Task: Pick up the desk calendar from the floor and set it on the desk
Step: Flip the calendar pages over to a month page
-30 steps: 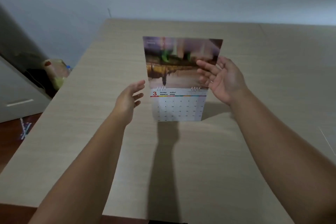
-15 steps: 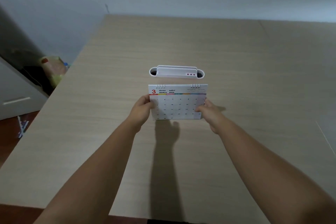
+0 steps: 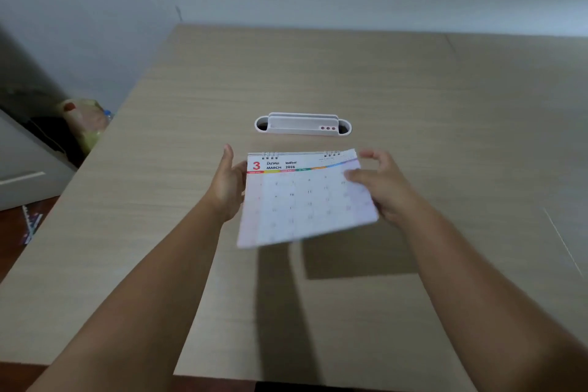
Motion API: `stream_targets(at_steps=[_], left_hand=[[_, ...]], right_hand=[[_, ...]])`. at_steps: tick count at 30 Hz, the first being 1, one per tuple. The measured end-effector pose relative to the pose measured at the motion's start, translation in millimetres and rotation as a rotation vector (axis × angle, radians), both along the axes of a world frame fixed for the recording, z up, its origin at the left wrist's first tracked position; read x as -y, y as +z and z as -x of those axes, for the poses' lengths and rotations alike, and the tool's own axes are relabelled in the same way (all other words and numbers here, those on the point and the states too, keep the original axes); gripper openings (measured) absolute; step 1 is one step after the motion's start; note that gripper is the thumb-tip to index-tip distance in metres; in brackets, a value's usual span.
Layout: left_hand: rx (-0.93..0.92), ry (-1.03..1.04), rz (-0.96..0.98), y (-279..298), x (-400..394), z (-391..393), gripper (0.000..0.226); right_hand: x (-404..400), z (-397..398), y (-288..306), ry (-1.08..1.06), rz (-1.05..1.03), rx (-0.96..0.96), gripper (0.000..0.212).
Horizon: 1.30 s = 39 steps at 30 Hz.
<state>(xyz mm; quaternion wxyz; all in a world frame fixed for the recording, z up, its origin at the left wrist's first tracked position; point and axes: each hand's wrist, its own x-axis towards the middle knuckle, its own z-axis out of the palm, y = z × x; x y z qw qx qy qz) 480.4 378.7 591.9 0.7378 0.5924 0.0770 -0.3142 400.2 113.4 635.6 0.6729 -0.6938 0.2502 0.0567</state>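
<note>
The desk calendar (image 3: 302, 200), a white spiral-bound one open at March 2026, is tilted above the light wood desk (image 3: 445, 105) with its lower edge blurred and swung toward me. My left hand (image 3: 227, 188) holds its left edge, thumb up and fingers hidden behind it. My right hand (image 3: 381, 188) holds the right side, with the thumb pressed on the front page and the other fingers spread behind the top corner. The calendar casts a shadow on the desk below it.
A white oval pen holder (image 3: 302, 126) stands on the desk just beyond the calendar. Left of the desk, on the floor, are a plastic bag with a bottle (image 3: 84, 121) and a grey cabinet (image 3: 22, 169). A wall runs behind the desk.
A second ago a picture page stood up between my open hands. It folded down, both hands gripped the calendar, and its lower edge has now swung up toward me.
</note>
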Motion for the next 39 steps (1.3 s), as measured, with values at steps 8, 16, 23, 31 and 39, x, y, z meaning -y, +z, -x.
stream_targets(at_steps=[8,16,23,31,39], left_hand=[[0.024,0.049,-0.182,7,6,5,0.094],[0.063,0.016,-0.209,4,7,6,0.084],[0.087,0.178,-0.43,19,25,-4,0.031],[0.153,0.201,-0.456,44,38,-31,0.03],[0.227,0.151,-0.644,59,57,-100,0.036]], right_hand=[[8,-41,46,-0.099,-0.353,0.165,0.048],[-5,-27,-25,0.007,0.078,-0.128,0.024],[-2,-42,-23,-0.061,0.085,-0.068,0.027],[6,-67,-14,-0.2,0.178,0.039,0.024],[19,-124,3,-0.221,0.291,0.075,0.03]])
